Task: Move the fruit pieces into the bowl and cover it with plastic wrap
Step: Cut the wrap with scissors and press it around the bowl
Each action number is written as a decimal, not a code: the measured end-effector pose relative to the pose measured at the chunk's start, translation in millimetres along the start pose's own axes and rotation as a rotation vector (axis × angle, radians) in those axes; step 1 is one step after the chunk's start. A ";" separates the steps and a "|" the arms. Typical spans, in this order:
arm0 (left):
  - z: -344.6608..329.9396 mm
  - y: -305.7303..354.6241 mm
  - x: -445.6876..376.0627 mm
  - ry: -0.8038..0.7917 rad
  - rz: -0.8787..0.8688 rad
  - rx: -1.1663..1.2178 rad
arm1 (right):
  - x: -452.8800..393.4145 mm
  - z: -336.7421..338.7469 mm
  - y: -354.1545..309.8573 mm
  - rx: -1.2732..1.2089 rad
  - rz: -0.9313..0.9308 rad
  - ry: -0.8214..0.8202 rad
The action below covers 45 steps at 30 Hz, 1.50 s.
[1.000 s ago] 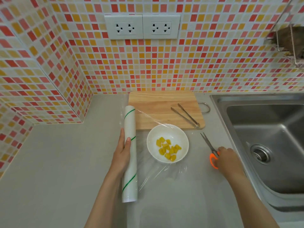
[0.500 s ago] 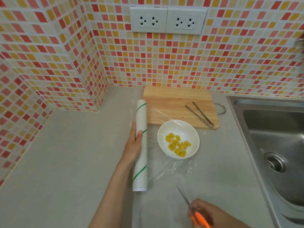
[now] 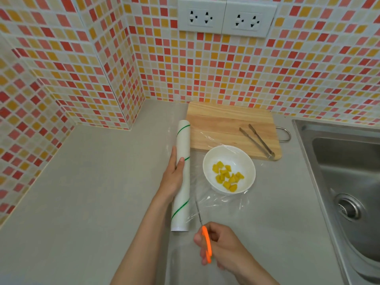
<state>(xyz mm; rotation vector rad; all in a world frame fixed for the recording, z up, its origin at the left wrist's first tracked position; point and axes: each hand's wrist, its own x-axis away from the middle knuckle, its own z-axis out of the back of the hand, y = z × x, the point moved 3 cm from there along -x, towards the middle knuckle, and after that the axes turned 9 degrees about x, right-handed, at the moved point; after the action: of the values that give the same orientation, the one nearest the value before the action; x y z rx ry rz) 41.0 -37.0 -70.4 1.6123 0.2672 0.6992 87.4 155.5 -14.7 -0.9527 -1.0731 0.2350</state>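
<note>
A white bowl (image 3: 209, 161) stands on the counter with several yellow fruit pieces (image 3: 227, 178) inside. A clear sheet of plastic wrap (image 3: 224, 202) is pulled from the roll over the bowl and drapes onto the counter in front of it. My left hand (image 3: 172, 177) lies flat on the white, green-striped plastic wrap roll (image 3: 182, 186) left of the bowl. My right hand (image 3: 222, 243) grips orange-handled scissors (image 3: 205, 239), blades pointing up along the roll's near end at the sheet's edge.
A wooden cutting board (image 3: 226, 124) sits behind the bowl with metal tongs (image 3: 258, 140) on its right part. A steel sink (image 3: 345, 182) fills the right side. Tiled walls close the back and left, with sockets (image 3: 226, 17) above.
My right hand lifted the scissors from the counter right of the bowl and brought them round to the near end of the roll. The view shifted left; the left hand stayed on the roll.
</note>
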 end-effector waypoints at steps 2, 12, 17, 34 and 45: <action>-0.2 -0.4 0.0 0.001 -0.002 0.000 | -2.5 -2.5 1.5 -0.035 -0.011 0.039; 1.6 -0.3 0.2 0.006 -0.004 -0.001 | -10.5 -4.5 1.8 -0.080 0.000 0.132; 1.8 -1.3 1.9 0.003 0.004 0.008 | -14.1 -3.0 -1.0 -0.129 0.005 0.132; 5.1 1.1 4.1 0.025 0.016 0.019 | -42.2 2.7 -13.7 -0.032 0.031 0.188; 9.3 8.2 6.0 0.037 0.005 0.021 | -48.4 4.4 -30.0 -0.058 0.081 0.192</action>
<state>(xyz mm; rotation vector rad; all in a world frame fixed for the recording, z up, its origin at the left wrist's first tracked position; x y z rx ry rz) 49.3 -42.8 -61.1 1.6217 0.2987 0.7330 51.8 111.5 -22.3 -1.0502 -0.8702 0.1763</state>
